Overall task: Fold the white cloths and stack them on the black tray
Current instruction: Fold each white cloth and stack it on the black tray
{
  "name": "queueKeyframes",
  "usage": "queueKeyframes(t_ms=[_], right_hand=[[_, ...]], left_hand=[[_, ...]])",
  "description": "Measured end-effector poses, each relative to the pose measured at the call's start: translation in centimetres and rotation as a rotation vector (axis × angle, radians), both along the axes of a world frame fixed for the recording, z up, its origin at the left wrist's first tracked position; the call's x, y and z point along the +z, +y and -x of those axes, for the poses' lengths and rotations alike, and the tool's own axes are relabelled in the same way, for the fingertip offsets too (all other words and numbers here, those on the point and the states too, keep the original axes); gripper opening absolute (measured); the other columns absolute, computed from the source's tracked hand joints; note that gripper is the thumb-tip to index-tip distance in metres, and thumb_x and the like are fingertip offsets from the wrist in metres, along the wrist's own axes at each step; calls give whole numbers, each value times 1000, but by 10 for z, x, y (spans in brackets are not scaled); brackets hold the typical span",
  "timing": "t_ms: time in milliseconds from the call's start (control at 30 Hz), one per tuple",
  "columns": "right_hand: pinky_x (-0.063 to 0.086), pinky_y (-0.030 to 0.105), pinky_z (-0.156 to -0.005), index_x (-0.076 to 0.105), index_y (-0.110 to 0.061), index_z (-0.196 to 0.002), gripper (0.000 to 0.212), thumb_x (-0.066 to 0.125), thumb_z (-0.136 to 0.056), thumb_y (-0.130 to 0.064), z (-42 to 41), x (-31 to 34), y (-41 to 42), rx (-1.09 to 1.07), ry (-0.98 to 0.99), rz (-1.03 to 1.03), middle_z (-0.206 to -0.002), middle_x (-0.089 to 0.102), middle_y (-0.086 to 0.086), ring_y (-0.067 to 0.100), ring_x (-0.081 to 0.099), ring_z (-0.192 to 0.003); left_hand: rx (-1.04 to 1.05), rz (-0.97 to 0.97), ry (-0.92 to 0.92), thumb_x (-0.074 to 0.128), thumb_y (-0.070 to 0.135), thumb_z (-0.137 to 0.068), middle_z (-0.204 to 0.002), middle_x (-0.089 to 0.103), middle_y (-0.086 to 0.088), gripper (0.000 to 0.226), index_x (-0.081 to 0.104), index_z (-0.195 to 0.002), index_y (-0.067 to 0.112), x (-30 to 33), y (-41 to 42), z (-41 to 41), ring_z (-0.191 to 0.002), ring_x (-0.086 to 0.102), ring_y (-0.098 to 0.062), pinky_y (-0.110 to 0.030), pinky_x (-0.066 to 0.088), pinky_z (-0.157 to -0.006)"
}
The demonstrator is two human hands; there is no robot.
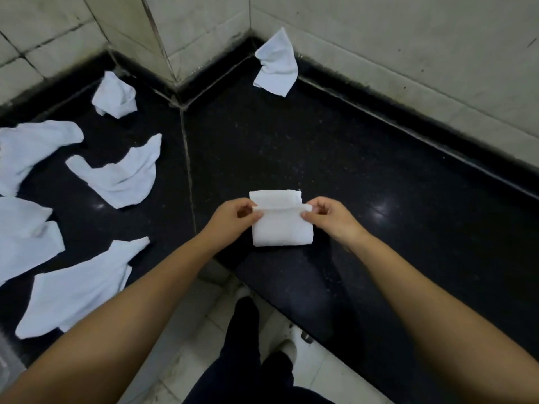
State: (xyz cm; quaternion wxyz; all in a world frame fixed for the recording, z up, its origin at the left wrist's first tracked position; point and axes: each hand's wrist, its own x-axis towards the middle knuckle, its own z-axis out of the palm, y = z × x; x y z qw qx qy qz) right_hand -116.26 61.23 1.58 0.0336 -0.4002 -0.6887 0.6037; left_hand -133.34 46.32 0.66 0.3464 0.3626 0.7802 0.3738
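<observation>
No readable text or labels on anything. Folded white cloth flat on black countertop, near front edge, centre of view. Left hand pinches upper-left corner of top flap, thumb and fingers curled on it. Right hand pinches upper-right corner same way. Loose crumpled cloths scattered on counter to left, one crumpled cloth in far corner against tiled wall. Nothing lies between hands and folded piece.
</observation>
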Motion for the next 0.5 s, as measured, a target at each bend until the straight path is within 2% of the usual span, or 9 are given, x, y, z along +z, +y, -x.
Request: queueKeyframes(t_ms=[67, 133, 200, 267, 367, 500], right_hand=[[46, 31, -80, 59, -19, -81, 9, 64, -88, -17, 22, -6, 12, -48, -62, -59, -80, 54, 1, 15, 53, -79], [46, 27, -75, 57, -16, -85, 7, 62, -88, -20, 41, -14, 19, -73, -154, -136, -80, 54, -1, 14, 53, -79], [45, 26, -71, 56, -15, -90, 7, 59, -89, -21, 55, -21, 21, -78, -250, -222, -79, 54, -3, 14, 54, -79], [49, 33, -77, 55, -14, -95, 8, 55, -90, -22, 62, -26, 20, -34, -350, -341, -79, 55, -4, 19, 58, -83], [49, 42, -85, 53, -13, -100, 12, 53, -92, -22, 64, -27, 15, 35, -441, -509, -91, 60, 3, 24, 60, -88], [44, 41, -93, 50, -10, -115, 30, 50, -94, -32, 63, -27, 13, 39, -532, -607, -117, 55, 9, 27, 55, -106]], left_hand=[[40, 52, 76, 61, 24, -89, -74, 59, 4, 11, 63, -86, 14, -5, 18, 14, -68, 54, -8, -21, 42, -63], [52, 121, 142, 59, 27, -89, -76, 59, 3, 12, 62, -87, 15, -12, 34, 24, -71, 55, -10, -24, 43, -65], [36, 205, 214, 58, 29, -89, -79, 59, 3, 13, 60, -87, 17, -20, 44, 32, -77, 56, -14, -29, 45, -70], [-7, 255, 303, 58, 31, -89, -81, 56, 3, 12, 59, -86, 19, -27, 48, 37, -82, 56, -18, -35, 46, -79], [-26, 240, 416, 57, 30, -89, -83, 56, 2, 13, 57, -88, 17, -33, 48, 35, -85, 55, -19, -38, 43, -86], [85, 247, 466, 56, 36, -90, -92, 57, 1, 21, 51, -98, 17, -29, 44, 26, -91, 53, -18, -37, 37, -90]])
